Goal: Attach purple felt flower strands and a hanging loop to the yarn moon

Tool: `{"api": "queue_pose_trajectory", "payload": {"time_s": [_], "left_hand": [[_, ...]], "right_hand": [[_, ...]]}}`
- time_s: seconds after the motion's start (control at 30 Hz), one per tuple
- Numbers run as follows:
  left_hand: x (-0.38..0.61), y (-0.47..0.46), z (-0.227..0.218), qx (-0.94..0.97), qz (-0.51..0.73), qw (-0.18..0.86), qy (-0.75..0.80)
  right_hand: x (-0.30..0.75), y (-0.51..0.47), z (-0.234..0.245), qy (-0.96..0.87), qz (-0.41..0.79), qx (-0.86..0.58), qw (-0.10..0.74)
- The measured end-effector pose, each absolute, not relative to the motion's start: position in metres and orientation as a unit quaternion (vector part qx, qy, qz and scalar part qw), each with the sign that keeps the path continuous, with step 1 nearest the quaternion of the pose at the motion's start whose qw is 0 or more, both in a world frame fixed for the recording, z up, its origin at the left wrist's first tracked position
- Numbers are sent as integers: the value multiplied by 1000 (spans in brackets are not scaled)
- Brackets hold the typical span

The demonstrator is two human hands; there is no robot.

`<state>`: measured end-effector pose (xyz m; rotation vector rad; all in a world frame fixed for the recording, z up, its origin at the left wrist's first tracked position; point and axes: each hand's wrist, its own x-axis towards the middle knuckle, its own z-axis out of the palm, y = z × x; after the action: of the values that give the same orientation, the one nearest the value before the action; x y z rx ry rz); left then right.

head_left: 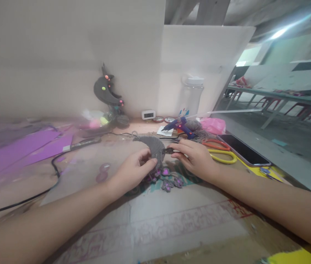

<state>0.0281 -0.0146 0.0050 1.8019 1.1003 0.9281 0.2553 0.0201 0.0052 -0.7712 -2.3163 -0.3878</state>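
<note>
In the head view, my left hand (137, 167) grips a grey yarn-wrapped crescent (154, 145) from its left side, thumb on its near face. My right hand (196, 157) is closed in a pinch at the crescent's right edge, on a small dark piece (169, 150) that I cannot make out. Under the crescent hang grey yarn pieces with purple centres, among them a small flower shape (167, 185). Beyond my right hand lies a blue glue gun (181, 126) with a small red light, its nozzle over a white paper scrap (165, 131).
Scissors with yellow (224, 157) and orange handles and a phone (243, 150) lie at the right. A clear bottle (191, 95) and a small digital clock (148, 114) stand behind. Purple sheets (34, 146) and a black cable (54, 168) are at the left. A decorated crescent (104, 90) stands against the wall.
</note>
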Motion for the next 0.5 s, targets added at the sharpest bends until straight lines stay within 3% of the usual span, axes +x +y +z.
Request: {"api": "queue_pose_trajectory", "payload": {"time_s": [0.5], "left_hand": [[29,-14,5,713,359,406,444]], "right_hand": [[254,20,7,-888,-159,-290,320]]}}
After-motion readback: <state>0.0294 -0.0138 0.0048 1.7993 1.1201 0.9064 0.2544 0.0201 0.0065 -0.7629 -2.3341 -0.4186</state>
